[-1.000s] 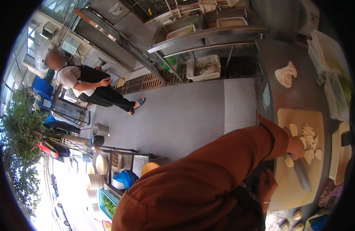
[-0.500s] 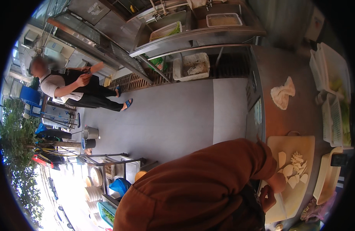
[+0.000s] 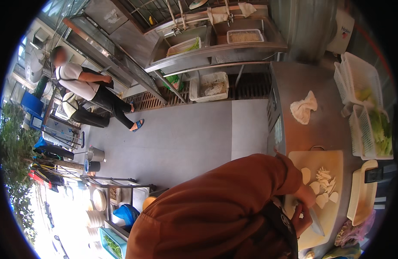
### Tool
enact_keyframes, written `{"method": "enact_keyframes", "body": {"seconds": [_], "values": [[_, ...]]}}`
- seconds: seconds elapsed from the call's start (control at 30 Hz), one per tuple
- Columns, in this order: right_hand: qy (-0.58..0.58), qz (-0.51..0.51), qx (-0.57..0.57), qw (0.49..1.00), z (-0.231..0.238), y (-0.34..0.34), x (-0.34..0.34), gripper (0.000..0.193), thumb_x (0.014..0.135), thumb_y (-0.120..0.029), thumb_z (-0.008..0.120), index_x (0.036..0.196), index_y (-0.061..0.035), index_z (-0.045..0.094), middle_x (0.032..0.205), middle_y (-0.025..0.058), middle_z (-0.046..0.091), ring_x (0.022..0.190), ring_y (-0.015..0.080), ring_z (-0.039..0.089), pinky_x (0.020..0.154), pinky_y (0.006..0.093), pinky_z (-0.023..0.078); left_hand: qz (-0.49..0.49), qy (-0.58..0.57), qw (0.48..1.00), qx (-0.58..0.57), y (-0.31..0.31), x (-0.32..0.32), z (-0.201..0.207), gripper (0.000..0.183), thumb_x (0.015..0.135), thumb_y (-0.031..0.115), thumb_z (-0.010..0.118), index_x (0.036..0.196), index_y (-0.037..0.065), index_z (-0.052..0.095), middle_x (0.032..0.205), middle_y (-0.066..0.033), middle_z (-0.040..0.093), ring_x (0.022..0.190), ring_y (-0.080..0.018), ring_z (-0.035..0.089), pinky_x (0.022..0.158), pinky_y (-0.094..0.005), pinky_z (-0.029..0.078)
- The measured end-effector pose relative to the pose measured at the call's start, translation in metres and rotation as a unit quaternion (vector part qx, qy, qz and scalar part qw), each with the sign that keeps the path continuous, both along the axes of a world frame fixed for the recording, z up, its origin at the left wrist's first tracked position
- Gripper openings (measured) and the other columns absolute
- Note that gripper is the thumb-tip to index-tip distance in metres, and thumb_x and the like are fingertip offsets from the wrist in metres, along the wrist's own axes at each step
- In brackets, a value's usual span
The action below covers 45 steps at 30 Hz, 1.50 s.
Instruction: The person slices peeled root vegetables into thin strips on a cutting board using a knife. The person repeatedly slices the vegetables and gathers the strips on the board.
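A pale yellow cutting board (image 3: 333, 162) lies on the steel counter. My left hand (image 3: 306, 195), at the end of the brown sleeve, is bent over the board beside pale vegetable slices (image 3: 322, 200); its fingertips are hidden. Close below it, my right hand (image 3: 300, 220) is wrapped round the handle of a knife (image 3: 316, 223). The broad blade slants over the board toward the lower right. A small heap of pale cut strips (image 3: 326, 180) lies farther up the board, next to the slices. What sits right under my left hand is unclear.
A crumpled cloth (image 3: 303, 108) lies on the steel counter (image 3: 324, 134). White baskets (image 3: 358, 82) with greens (image 3: 380, 129) and a cream tray (image 3: 362, 194) line its right side. Sinks (image 3: 186, 36) stand at the top. A co-worker (image 3: 82, 82) is at the far left.
The view has shifted slightly. The knife blade shows more clearly beside my right hand. The co-worker has stepped and lowered their arms, and a second person shows behind them.
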State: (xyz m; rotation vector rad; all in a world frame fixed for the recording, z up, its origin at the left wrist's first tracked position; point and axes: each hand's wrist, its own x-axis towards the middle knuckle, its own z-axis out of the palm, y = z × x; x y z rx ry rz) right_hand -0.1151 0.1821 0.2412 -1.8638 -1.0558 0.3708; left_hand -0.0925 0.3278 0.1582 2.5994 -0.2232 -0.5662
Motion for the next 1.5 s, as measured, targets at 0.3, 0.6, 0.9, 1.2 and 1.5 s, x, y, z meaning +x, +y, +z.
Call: {"method": "enact_keyframes", "body": {"seconds": [0.3,0.6,0.9,1.2,1.5], "values": [[0.0,0.054,0.036,0.998,0.01,0.004,0.009,0.012,0.088,-0.006,0.063,0.094,0.0035,0.069,0.075,0.0188,0.067,0.068,0.0292,0.067,0.062,0.0362,0.049,0.078,0.026,0.996,0.023,0.001,-0.008,0.007,0.027,0.071,0.018,0.065,0.094,0.008,0.074,0.091,-0.0148,0.071,0.088,-0.033,0.068,0.071,-0.0443,0.054],[-0.04,0.06,0.095,0.993,0.005,-0.005,0.014,0.011,0.087,-0.003,0.064,0.094,0.0048,0.067,0.078,0.0181,0.068,0.068,0.0288,0.067,0.064,0.0353,0.051,0.097,-0.011,0.995,0.014,0.003,-0.019,0.012,0.024,0.075,0.02,0.063,0.097,0.012,0.071,0.09,-0.0126,0.07,0.089,-0.0326,0.068,0.068,-0.0448,0.053],[-0.092,-0.101,0.186,0.973,0.019,-0.04,0.021,0.024,0.084,0.005,0.063,0.108,0.0049,0.062,0.09,0.0156,0.065,0.079,0.0274,0.062,0.076,0.0359,0.05,0.1,-0.016,0.994,0.045,0.0,-0.033,0.039,0.035,0.07,0.018,0.065,0.105,0.015,0.066,0.079,-0.0153,0.068,0.075,-0.0372,0.066,0.064,-0.0477,0.052],[0.227,-0.326,0.379,0.836,0.053,-0.099,0.055,0.037,0.086,0.006,0.064,0.122,0.0036,0.056,0.089,0.0007,0.053,0.082,0.0088,0.052,0.075,0.0219,0.044,0.096,0.07,0.993,-0.022,0.004,-0.021,0.092,0.022,0.088,0.02,0.057,0.102,0.004,0.061,0.089,-0.0235,0.065,0.085,-0.0425,0.062,0.073,-0.0491,0.048],[-0.112,-0.221,0.051,0.967,-0.019,-0.036,0.033,0.028,0.068,-0.002,0.076,0.093,-0.0045,0.064,0.094,0.013,0.059,0.088,0.033,0.057,0.076,0.0378,0.049,0.085,0.04,0.99,-0.104,0.032,0.004,0.102,0.02,0.09,0.016,0.056,0.092,-0.004,0.055,0.088,-0.0294,0.061,0.086,-0.0464,0.059,0.073,-0.0489,0.046]]}}
